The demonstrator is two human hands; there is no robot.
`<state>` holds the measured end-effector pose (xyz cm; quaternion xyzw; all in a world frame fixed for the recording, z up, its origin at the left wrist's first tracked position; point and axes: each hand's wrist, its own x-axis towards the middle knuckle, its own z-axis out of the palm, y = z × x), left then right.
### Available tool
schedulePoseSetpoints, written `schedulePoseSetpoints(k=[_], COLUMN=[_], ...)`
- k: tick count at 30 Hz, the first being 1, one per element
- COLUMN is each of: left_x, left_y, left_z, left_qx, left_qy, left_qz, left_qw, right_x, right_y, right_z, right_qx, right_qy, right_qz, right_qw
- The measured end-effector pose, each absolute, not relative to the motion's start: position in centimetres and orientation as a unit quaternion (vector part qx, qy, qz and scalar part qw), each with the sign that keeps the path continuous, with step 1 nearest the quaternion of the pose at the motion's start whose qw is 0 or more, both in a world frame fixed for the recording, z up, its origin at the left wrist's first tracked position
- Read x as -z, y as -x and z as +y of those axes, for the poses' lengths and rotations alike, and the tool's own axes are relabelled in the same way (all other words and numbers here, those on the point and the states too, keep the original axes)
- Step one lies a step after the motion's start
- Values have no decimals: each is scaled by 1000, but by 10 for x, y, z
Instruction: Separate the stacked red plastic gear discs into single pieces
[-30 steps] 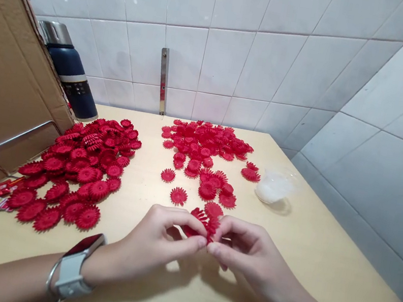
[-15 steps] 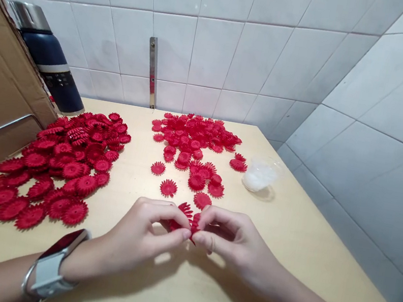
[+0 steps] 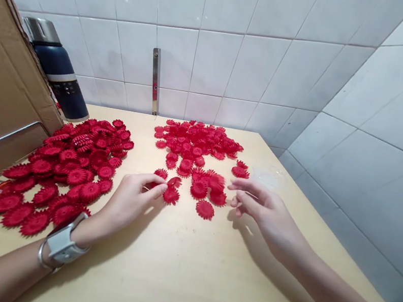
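My left hand [image 3: 133, 204], with a watch on its wrist, pinches a small red flower-shaped piece [image 3: 174, 182] between thumb and forefinger. Another toothed red disc [image 3: 171, 196] lies just below that piece on the table. Fingers loosely apart, my right hand [image 3: 268, 214] hovers over the table to the right with nothing in it. A blurred red flower piece [image 3: 216, 181] is just left of its fingertips, apart from them. Under the blur sits a small cluster of red discs [image 3: 199, 188], and a single flat disc [image 3: 205, 210] lies in front of it.
A large heap of red discs [image 3: 77, 176] covers the left side, beside a cardboard box [image 3: 7, 87] and a dark blue bottle [image 3: 62, 73]. A second heap [image 3: 198, 137] lies near the tiled wall [image 3: 219, 66]. Clear plastic [image 3: 272, 176] sits behind my right hand.
My hands have moved apart from their meeting point at the table's middle. The left went left and forward with a red piece; the right opened and moved right, away from the red pieces.
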<state>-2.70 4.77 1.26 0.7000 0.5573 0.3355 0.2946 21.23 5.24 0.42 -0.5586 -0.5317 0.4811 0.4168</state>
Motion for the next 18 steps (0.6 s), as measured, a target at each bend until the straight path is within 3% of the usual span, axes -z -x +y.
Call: schedulePoseSetpoints(k=[4,9,11,14,18], left_x=[-6,-7,-6,-1,6], left_y=[30,22,17,13,13], left_z=[50,40,33,22,10], left_qx=[-338,-373,-363,-322,-295], left_qy=[-725,-705,-709,-757,-847], left_qz=[553,520,510,503,414], left_qw=[233,306,326,267,155], right_x=[2,6,6,4,-1], right_y=[-202,-191,-188,-181,-170], right_z=[44,26,19,10,3], right_qx=[-430,-391,-429,-533,-630], right_qy=[546,499,459,411,376], right_qz=[-552,-611,-644,-647,-577], right_qw=[461,474,437,358,360])
